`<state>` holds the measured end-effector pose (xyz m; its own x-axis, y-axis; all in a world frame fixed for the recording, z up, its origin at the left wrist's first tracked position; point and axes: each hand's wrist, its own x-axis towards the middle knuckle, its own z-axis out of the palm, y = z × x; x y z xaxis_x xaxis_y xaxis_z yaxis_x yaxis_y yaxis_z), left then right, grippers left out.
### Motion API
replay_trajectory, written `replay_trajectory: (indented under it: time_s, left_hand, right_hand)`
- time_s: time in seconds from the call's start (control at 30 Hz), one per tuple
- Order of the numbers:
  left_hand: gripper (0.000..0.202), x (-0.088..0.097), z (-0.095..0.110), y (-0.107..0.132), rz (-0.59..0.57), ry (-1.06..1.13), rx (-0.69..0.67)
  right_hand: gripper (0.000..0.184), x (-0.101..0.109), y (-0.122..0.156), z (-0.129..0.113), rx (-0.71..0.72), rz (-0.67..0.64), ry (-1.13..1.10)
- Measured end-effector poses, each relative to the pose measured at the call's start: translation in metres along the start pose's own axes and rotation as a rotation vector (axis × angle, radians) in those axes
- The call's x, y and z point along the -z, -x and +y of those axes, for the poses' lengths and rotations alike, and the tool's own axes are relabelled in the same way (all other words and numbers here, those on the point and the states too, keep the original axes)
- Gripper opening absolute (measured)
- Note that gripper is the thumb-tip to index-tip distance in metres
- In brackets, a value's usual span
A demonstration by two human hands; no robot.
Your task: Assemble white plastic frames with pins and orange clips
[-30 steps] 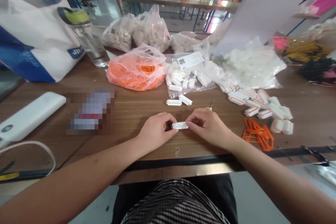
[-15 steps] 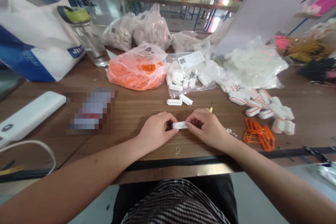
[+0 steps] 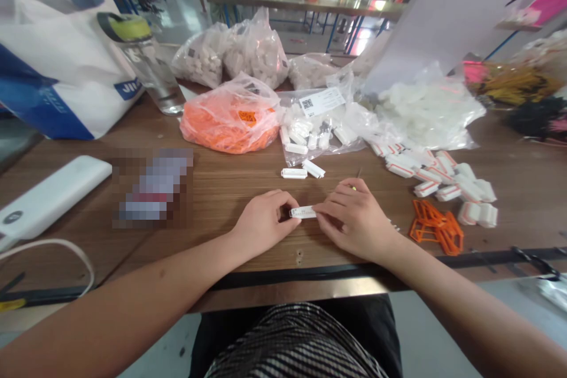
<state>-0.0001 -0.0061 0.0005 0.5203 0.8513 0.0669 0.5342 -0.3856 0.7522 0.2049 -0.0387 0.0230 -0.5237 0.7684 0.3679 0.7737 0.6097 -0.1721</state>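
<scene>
Between my two hands, just above or on the table, is a small narrow white plastic piece (image 3: 303, 212) with tiny markings or holes along its face. My left hand (image 3: 264, 221) pinches its left end between thumb and fingers. The fingers of my right hand (image 3: 354, 215) close on its right end. A thin metal shaft with a bit of yellow-green handle (image 3: 353, 188) shows at my right fingers; whether they grip it or it lies behind them, I cannot tell. Just beyond the hands lie two similar white pieces, one flat (image 3: 294, 173) and one slanted (image 3: 314, 168).
Orange plastic frames (image 3: 436, 229) and a pile of white pieces with orange edges (image 3: 427, 174) lie to the right. Farther back are an orange-filled bag (image 3: 228, 121) and a clear bag of white parts (image 3: 305, 127). A white power bank (image 3: 53, 195) and a water bottle (image 3: 153, 74) stand left.
My right hand has shifted slightly, its fingers now flatter over the white piece's right end and covering more of the yellow-green handle. My left hand stays put.
</scene>
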Motion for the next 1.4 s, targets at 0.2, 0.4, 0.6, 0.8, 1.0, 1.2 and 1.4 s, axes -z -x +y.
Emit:
replay_trajectory:
  time_s: [0.2, 0.4, 0.6, 0.8, 1.0, 1.2, 1.4]
  left_hand:
    - [0.007, -0.001, -0.001, 0.000, 0.022, -0.008, 0.010]
    - [0.008, -0.001, -0.005, -0.001, 0.015, -0.031, -0.019]
    - [0.009, 0.000, -0.004, -0.002, 0.007, -0.061, -0.016]
    - [0.009, 0.002, -0.003, -0.001, -0.004, -0.064, -0.015]
    - [0.008, 0.001, -0.002, -0.001, -0.006, -0.055, 0.008]
    - [0.008, 0.002, -0.001, -0.002, -0.009, -0.061, 0.011]
    - [0.009, 0.002, -0.004, -0.002, -0.003, -0.062, -0.011]
  right_hand:
    - [0.025, -0.003, 0.006, -0.006, 0.056, -0.046, 0.151]
    - [0.023, 0.025, 0.041, 0.040, -0.340, 0.013, -0.020]
    - [0.015, 0.043, 0.075, 0.082, -0.672, -0.252, -0.171]
    - [0.016, 0.038, 0.067, 0.074, -0.491, -0.335, -0.016]
    - [0.018, 0.053, 0.062, 0.076, -0.431, -0.350, -0.058]
    - [0.016, 0.048, 0.069, 0.076, -0.521, -0.309, -0.007]
    - [0.020, 0.038, 0.069, 0.071, -0.344, -0.310, 0.166]
